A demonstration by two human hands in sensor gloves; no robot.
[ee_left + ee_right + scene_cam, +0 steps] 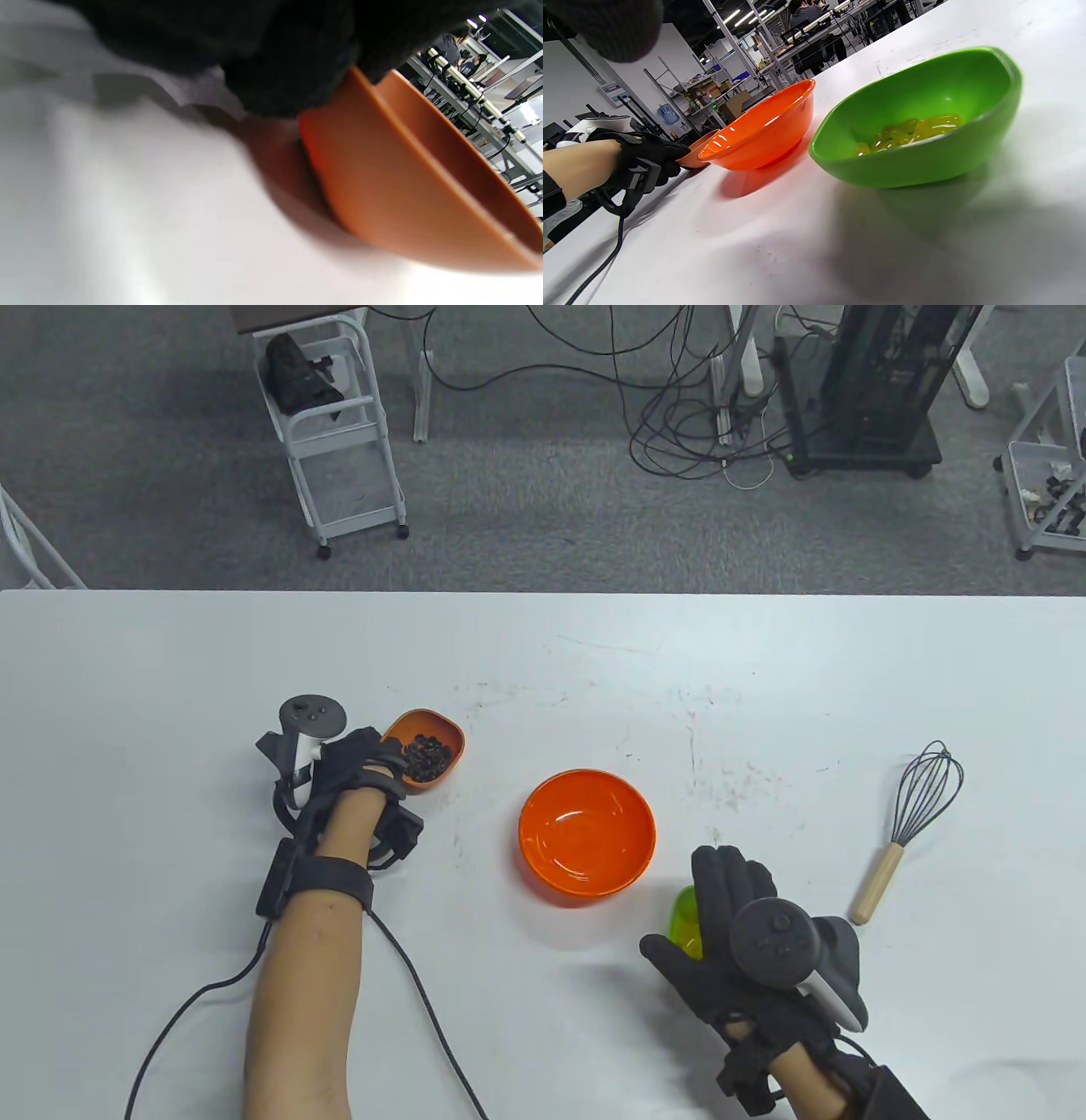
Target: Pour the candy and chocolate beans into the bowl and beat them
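Left hand [361, 768] grips the small dish [434, 746] of chocolate beans [427, 757]; right hand [734, 933], fingers straight, hovers over the green dish [925, 123] beside the bowl [587, 829].

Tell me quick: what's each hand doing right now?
Left hand: grips the small orange dish of chocolate beans.
Right hand: open above the green dish, holding nothing.
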